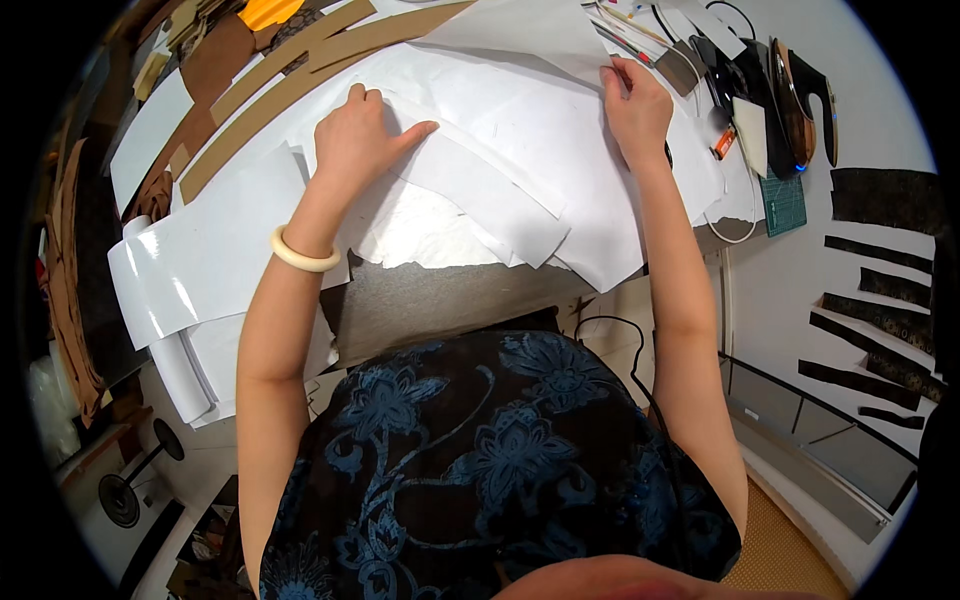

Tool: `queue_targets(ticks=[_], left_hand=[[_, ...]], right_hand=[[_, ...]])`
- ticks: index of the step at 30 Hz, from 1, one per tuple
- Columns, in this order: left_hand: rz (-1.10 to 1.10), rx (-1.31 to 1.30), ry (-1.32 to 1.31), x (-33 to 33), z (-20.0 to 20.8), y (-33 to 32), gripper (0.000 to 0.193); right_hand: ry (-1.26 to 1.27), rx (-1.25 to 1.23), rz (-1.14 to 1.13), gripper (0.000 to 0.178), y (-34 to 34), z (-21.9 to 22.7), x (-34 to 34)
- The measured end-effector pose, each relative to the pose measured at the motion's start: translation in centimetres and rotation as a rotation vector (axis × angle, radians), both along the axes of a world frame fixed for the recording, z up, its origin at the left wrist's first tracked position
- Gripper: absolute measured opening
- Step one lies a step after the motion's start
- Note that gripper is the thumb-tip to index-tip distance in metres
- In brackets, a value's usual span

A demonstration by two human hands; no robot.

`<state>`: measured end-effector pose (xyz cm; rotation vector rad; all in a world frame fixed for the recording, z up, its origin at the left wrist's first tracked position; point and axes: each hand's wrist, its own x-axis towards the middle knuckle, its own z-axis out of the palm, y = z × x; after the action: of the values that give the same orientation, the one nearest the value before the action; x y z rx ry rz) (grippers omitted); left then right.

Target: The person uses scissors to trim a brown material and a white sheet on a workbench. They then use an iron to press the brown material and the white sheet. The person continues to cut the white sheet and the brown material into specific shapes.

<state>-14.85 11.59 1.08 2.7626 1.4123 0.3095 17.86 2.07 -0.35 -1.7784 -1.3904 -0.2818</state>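
Note:
White paper sheets lie in layers across the table in front of me. My left hand (365,140) presses on them, its thumb stretched out to the right and apart from the bent fingers. Beside that thumb, a long strip of white paper (475,185) slants down toward the right. My right hand (638,108) pinches the edge of a large sheet of thin white paper (530,38), whose far part is lifted and folded over. Under the sheets, a torn-edged white paper (415,235) reaches toward the table's near edge.
Long brown card strips (270,125) curve along the far left. A roll of white paper (180,370) hangs over the left side. At right lie an orange-and-white tool (723,143), cables and a green cutting mat (783,205). Black strips (880,290) hang on the right wall.

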Motion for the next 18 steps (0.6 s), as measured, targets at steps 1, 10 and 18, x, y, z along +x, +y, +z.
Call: queue_targets(ticks=[1, 10, 18], left_hand=[[0.004, -0.005, -0.001, 0.1, 0.1, 0.0, 0.078], [0.054, -0.094, 0.019, 0.3, 0.8, -0.3, 0.077], [0.057, -0.077, 0.028, 0.3, 0.8, -0.3, 0.074]], right_hand=[[-0.062, 0.022, -0.020, 0.010, 0.1, -0.1, -0.1], [-0.299, -0.026, 0.222, 0.016, -5.1, 2.2, -4.2], [0.174, 0.197, -0.044, 0.019, -6.3, 3.1, -1.9]])
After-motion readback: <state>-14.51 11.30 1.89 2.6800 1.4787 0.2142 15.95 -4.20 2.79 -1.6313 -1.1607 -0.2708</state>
